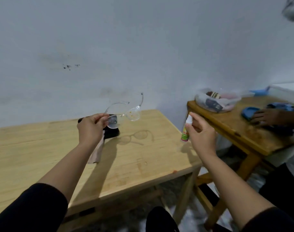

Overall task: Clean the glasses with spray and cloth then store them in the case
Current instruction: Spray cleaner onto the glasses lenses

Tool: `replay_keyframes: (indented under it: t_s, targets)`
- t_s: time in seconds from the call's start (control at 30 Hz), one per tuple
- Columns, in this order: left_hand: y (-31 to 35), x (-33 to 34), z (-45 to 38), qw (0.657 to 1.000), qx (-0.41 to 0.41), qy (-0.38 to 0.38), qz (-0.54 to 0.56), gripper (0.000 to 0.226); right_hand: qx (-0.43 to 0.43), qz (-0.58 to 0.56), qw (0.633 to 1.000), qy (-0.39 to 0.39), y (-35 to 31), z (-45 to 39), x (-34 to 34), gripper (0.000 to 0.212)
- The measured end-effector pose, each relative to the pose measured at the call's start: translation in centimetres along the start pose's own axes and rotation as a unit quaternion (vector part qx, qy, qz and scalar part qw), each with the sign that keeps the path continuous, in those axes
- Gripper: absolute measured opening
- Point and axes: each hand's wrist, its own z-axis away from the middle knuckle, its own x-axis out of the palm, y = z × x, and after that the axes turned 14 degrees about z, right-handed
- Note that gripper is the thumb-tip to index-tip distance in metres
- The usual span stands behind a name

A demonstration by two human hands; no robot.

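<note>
My left hand holds clear-framed glasses up above the wooden table, pinching them at the left lens, temples pointing away. The right lens has small yellowish specks. A pinkish cloth hangs down from the same hand. My right hand grips a small white spray bottle with a green and pink label, nozzle facing the glasses, index finger on top. A black case lies on the table behind my left hand, partly hidden.
A second wooden table stands to the right, carrying a clear plastic tub of items and blue objects. Another person's hand rests there. A grey wall is behind both tables. My knee shows below.
</note>
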Motion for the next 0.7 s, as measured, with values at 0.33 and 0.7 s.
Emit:
replay_keyframes:
  t_s: [0.33,0.7]
  targets:
    - [-0.4,2.6,1.0,0.999,-0.018,-0.027,0.022,0.014,0.031,0.020,0.998,-0.047,4.6,1.2,-0.3,0.038]
    - [-0.7,2.6,1.4,1.000,-0.006,-0.026,-0.002,0.014,0.015,0.048,0.995,-0.090,5.8,1.5,0.3,0.036]
